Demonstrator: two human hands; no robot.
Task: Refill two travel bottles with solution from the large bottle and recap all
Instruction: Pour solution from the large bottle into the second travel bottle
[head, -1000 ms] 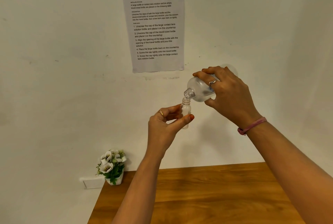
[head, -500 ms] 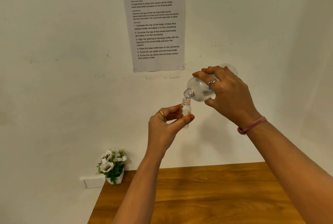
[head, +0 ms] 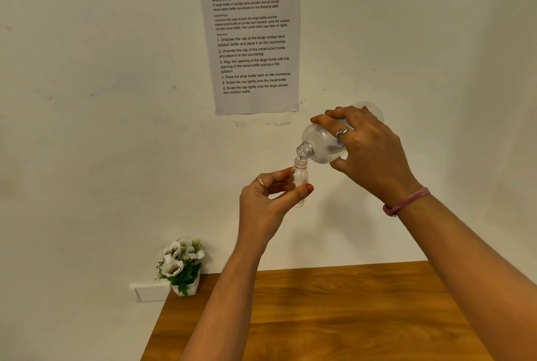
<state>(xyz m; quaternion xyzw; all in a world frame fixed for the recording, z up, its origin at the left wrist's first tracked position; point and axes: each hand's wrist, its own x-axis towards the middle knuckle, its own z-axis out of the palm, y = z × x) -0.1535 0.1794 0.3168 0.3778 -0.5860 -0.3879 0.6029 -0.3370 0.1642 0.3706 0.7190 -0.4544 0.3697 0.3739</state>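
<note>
- Our left hand (head: 266, 200) pinched the small travel bottle (head: 300, 179) upright between thumb and fingers, uncapped
- Our right hand (head: 367, 151) gripped the large bottle (head: 321, 145) from above, tipped neck-down toward the left hand
- The large bottle's open mouth sat just over the travel bottle's mouth, touching or nearly so; we could not tell which
- Below both hands lay the wooden surface (head: 334, 317), with a small flower pot (head: 183, 269) left of the left forearm
- An instruction sheet (head: 252, 38) hung on the wall above our hands
</note>
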